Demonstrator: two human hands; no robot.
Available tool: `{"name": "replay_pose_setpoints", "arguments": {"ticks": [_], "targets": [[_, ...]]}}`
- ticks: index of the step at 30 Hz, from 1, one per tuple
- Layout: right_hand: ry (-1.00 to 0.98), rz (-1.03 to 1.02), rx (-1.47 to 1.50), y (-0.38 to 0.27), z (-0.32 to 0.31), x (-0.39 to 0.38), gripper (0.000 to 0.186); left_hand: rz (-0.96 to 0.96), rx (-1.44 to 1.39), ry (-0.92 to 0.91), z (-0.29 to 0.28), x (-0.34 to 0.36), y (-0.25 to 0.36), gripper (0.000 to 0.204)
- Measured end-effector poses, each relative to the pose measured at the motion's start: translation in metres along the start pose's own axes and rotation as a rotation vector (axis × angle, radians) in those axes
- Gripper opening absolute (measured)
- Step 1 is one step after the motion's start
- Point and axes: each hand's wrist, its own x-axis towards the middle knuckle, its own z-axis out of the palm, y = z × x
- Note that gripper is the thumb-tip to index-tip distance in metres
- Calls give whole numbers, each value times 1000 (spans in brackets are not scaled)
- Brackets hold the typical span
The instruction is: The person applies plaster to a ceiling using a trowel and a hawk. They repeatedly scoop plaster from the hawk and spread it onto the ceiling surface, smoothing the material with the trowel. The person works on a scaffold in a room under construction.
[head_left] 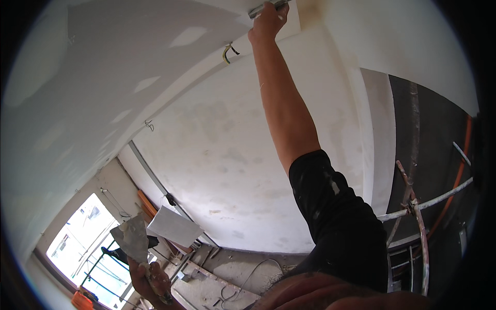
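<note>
My right arm stretches up to the ceiling (155,36), and my right hand (269,23) is closed round a metal plastering trowel (255,12). The trowel lies at the ceiling near the wall corner, seen nearly edge-on. Low on the left, my left hand (151,281) grips the handle of a wide putty knife (132,240). Its grey blade points up and carries pale filler. Whitish smears mark the fingers of my left hand. Pale filler patches (188,36) run in a row along the ceiling.
Yellow-green wires (226,54) hang from the ceiling edge near my right hand. Rusty scaffold tubes (421,222) stand on the right. Beyond my left hand are a white board (174,226) and a bright window (85,243). A cable (253,274) and debris lie on the floor.
</note>
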Motion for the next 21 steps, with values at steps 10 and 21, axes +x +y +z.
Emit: {"name": "replay_pose_setpoints", "arguments": {"ticks": [10,21], "targets": [[-83,-182,-24,-62,91,-73,64,-110,-189,-274,-37,-22,35,56],[-97,-231,-82,-121,169,-143,63,43,-28,44,-54,-43,46,57]]}}
